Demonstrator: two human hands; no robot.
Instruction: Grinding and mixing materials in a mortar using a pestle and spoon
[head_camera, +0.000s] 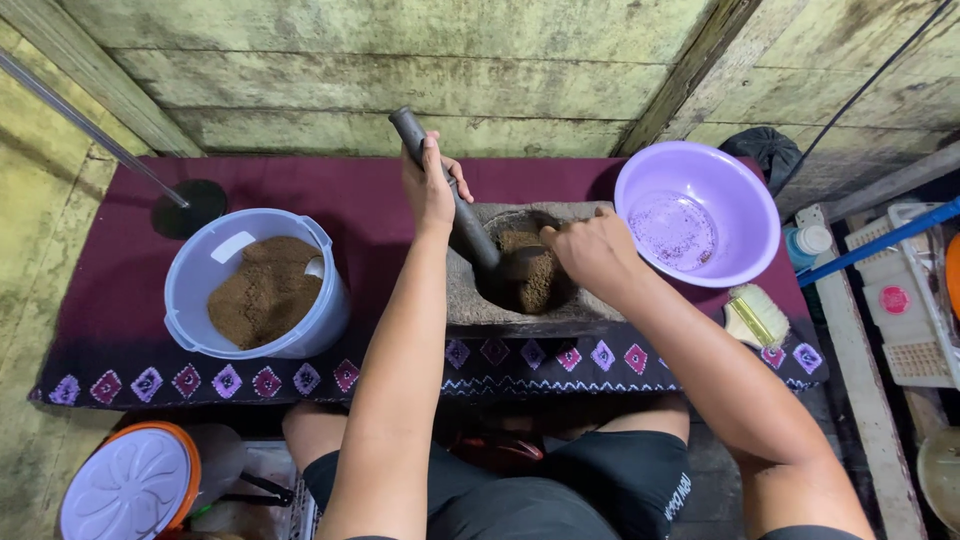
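A grey stone mortar (470, 300) sits on a dark red patterned cloth (120, 290), with brown ground powder (538, 285) in its hollow. My left hand (430, 185) is shut on the dark pestle (455, 205), whose head rests in the hollow. My right hand (590, 250) reaches into the mortar's right side, fingers curled in the powder. Whether it holds any powder is hidden.
A pale blue tub (195, 290) of brown powder stands at the left. A purple basin (745, 215) with a little water sits at the right, a small brush (757, 315) in front of it. An orange-rimmed white lid (125, 485) lies lower left. Plastic baskets (915, 310) are stacked far right.
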